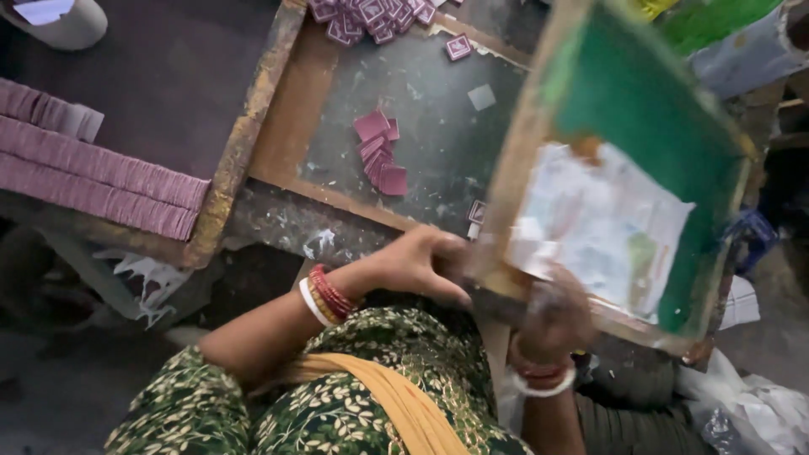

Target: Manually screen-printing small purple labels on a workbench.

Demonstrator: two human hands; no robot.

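A wooden-framed printing screen (516, 152) with green mesh and a white paper patch is tilted up at the right. My left hand (421, 265) grips its near left corner; bangles ring that wrist. My right hand (552, 320), blurred, holds the frame's near edge. Under the raised screen lies a dark work board (438, 143) with a fanned pile of small pink square cards (381, 156).
More pink patterned cards (371, 17) are heaped at the board's far edge, with one loose card (458, 46) nearby. Long stacked rows of pink cards (93, 177) lie at the left. Crumpled plastic (758, 413) sits at the lower right.
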